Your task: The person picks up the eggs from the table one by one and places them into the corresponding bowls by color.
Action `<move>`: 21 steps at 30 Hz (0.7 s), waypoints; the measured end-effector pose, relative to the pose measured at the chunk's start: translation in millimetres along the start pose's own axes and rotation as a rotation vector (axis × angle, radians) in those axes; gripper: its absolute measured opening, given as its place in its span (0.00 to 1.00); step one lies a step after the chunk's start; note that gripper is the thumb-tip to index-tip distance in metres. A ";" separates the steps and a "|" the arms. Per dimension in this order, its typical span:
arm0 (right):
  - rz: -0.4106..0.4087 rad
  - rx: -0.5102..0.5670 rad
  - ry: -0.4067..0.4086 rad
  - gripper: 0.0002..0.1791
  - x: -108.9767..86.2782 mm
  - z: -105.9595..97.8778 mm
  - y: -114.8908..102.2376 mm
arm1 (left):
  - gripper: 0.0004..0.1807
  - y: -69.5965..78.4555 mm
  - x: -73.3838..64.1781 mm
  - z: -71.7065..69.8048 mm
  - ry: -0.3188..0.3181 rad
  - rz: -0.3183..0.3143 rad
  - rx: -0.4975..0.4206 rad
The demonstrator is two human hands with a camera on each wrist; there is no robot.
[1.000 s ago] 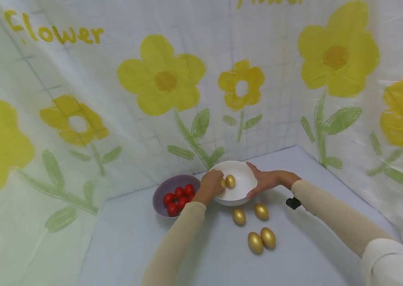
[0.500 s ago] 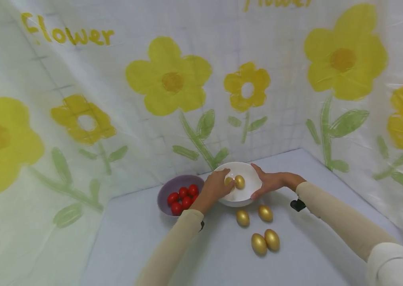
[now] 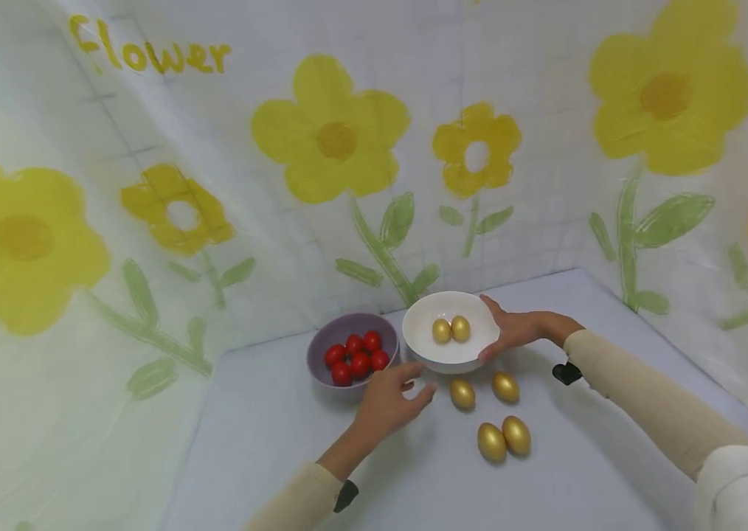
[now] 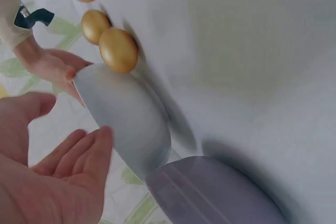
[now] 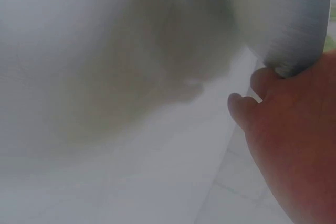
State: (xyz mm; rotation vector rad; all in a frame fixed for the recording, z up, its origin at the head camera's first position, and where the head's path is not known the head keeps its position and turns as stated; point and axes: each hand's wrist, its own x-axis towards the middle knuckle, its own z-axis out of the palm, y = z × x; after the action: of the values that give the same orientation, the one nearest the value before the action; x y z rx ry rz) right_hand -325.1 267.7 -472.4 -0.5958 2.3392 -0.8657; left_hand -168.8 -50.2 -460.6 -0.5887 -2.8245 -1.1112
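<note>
My left hand (image 3: 383, 404) is over the table just in front of the two bowls, thumb and fingers spread apart with nothing between them. At the right side of the white bowl (image 3: 443, 357), my right hand (image 3: 516, 330) holds the wall between thumb and fingers. Inside that bowl two golden eggs (image 3: 460, 329) lie side by side. Several more golden eggs (image 3: 462, 394) rest on the table in front of it. In the left wrist view the left hand (image 4: 68, 174) is apart from the white bowl (image 4: 128, 114). The right wrist view shows fingertips (image 5: 268, 81) against the bowl's underside.
A purple bowl (image 3: 316, 352) with several shiny red balls, perhaps tomatoes (image 3: 360, 364), stands left of the white bowl. The pale table (image 3: 268, 442) ends at a curtain (image 3: 268, 295) painted with yellow flowers behind and at both sides.
My left hand has let go of a golden egg inside the white bowl and drawn back toward me, its fingers opening. The right hand stays at the bowl. The head view has shifted slightly.
</note>
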 end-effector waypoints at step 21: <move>-0.042 0.003 -0.003 0.81 0.0 3.4 4.5 | 0.30 6.7 14.6 67.5 -0.149 -0.003 0.093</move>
State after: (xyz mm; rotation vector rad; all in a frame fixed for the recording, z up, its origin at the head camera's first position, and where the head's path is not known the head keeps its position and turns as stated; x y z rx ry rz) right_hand -323.9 269.3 -477.7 -0.6462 2.3301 -0.8860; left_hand -173.7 4.0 -503.6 -0.6867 -2.9835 -0.9689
